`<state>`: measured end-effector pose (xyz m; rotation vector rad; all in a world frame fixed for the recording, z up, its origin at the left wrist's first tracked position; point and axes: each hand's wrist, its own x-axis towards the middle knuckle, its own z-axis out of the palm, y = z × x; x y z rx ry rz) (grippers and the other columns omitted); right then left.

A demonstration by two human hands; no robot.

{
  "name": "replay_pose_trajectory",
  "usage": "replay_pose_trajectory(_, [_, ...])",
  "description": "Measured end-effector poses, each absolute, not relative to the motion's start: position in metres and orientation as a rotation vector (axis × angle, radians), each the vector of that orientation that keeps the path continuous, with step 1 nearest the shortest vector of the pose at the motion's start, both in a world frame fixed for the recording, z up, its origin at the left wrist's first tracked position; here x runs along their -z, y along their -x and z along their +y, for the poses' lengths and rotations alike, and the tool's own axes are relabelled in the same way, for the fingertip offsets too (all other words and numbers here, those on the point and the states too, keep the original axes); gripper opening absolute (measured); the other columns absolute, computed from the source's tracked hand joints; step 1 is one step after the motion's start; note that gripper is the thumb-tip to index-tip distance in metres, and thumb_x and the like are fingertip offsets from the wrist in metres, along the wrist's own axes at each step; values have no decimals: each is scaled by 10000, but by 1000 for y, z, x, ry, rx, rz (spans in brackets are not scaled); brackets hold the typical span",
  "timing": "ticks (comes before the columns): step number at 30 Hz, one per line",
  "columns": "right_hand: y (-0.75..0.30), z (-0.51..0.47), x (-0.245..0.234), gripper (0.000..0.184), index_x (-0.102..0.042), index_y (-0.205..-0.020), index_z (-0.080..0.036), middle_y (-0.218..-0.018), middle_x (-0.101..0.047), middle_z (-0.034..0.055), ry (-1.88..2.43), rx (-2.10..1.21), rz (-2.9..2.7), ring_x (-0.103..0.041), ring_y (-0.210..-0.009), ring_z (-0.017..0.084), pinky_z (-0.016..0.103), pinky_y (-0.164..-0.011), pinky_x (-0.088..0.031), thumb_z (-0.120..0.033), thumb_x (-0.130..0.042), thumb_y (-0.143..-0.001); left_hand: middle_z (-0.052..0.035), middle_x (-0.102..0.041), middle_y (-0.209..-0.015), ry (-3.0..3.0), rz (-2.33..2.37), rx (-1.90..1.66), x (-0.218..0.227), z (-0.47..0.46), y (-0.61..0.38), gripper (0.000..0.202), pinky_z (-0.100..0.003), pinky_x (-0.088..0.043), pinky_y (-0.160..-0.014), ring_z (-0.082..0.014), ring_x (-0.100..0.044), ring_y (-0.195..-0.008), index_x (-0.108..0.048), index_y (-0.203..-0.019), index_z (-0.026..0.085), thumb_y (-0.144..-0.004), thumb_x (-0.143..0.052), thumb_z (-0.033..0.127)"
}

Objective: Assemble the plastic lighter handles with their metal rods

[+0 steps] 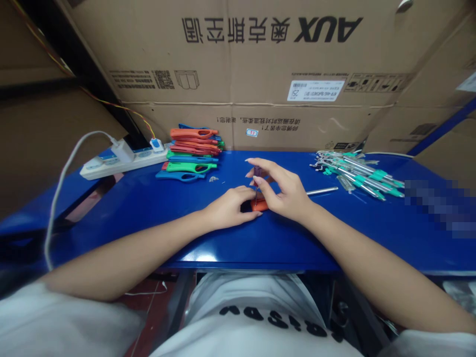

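Note:
My left hand (227, 208) rests on the blue table with its fingers closed around an orange plastic handle (260, 205), which lies flat. In my right hand (288, 191) is a small screwdriver (257, 172) with a dark purple grip, pinched near the top. Its shaft stands upright, and the tip meets the orange handle. A thin metal rod (323, 191) sticks out to the right from beneath my right hand; where it joins the handle is hidden. Tiny screws (213, 179) lie in a small heap beyond my left hand.
Several orange, green and blue plastic handles (191, 167) are stacked at the back left. A white power strip (143, 161) with plugs and cables lies beside them. Metal rods with green parts (372, 174) form a pile at the right. A printed cardboard sheet (245, 64) walls the back.

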<state>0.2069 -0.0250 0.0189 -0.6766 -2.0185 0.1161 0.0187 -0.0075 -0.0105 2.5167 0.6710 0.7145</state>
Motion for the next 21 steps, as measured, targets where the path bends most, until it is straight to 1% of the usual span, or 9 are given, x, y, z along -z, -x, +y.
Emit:
replay_pose_trajectory(4, [-208,-22,-19,262,-618,-1217,-238,-967,-699,39,708,-44,-1964,-665,-794,162,301,-728,-588,-291,-596,-962,-61,-702,-1030,-2503,665,-711,11,-7,-19,224,-349,-505,-911,-222,-654,-988,-650,-1073,167,-857,-690,213])
replay_pose_trajectory(6, [-209,-21,-21,240,-642,-1163,-238,-861,-674,22,719,3,-1978,-634,-718,158,312,-719,-575,-334,-632,-944,-62,-701,-1044,-2495,676,-716,11,-8,-19,266,-345,-507,-901,-221,-655,-986,-635,-1105,166,-850,-696,208])
replay_pose_trajectory(7, [-210,-21,-22,248,-643,-1170,-239,-847,-669,22,723,12,-1993,-632,-722,163,321,-736,-572,-348,-626,-948,-57,-699,-1037,-2492,685,-716,11,-8,-19,269,-341,-509,-891,-218,-656,-973,-630,-1103,169,-846,-699,208])
replay_pose_trajectory(9, [-210,-22,-24,304,-607,-1271,-241,-942,-690,48,723,-30,-2036,-654,-815,177,339,-793,-571,-339,-548,-990,-44,-696,-1002,-2489,695,-714,11,-8,-19,226,-328,-510,-866,-207,-656,-931,-630,-1054,175,-843,-701,213])
replay_pose_trajectory(12, [-210,-23,-26,403,-493,-1428,-241,-1123,-695,76,699,-162,-2074,-670,-952,177,342,-853,-568,-274,-408,-1036,-31,-687,-956,-2482,688,-717,12,-7,-19,157,-317,-509,-844,-194,-649,-891,-628,-981,179,-847,-696,222])
replay_pose_trajectory(14, [-210,-23,-25,385,-524,-1402,-245,-1086,-712,61,700,-162,-2067,-679,-915,170,335,-846,-569,-281,-427,-1031,-30,-682,-941,-2480,678,-717,12,-7,-18,134,-316,-507,-840,-193,-645,-886,-625,-954,179,-848,-693,223])
replay_pose_trajectory(18, [-212,-21,-25,252,-665,-1173,-228,-952,-738,47,715,45,-2043,-657,-775,172,345,-810,-561,-356,-589,-969,-36,-680,-949,-2487,680,-692,10,-7,-19,135,-326,-506,-845,-201,-644,-900,-619,-953,178,-851,-689,232])
replay_pose_trajectory(19, [-212,-21,-25,246,-668,-1156,-220,-955,-741,53,705,77,-2049,-656,-784,177,353,-818,-558,-357,-598,-964,-37,-680,-948,-2490,682,-692,10,-7,-19,139,-328,-506,-846,-203,-643,-900,-618,-955,178,-850,-690,236])
replay_pose_trajectory(21, [-212,-22,-27,278,-637,-1227,-213,-1041,-737,74,686,45,-2071,-668,-876,189,365,-853,-554,-329,-529,-998,-32,-677,-933,-2493,684,-694,9,-8,-19,133,-328,-506,-845,-201,-642,-894,-618,-946,181,-850,-689,238])
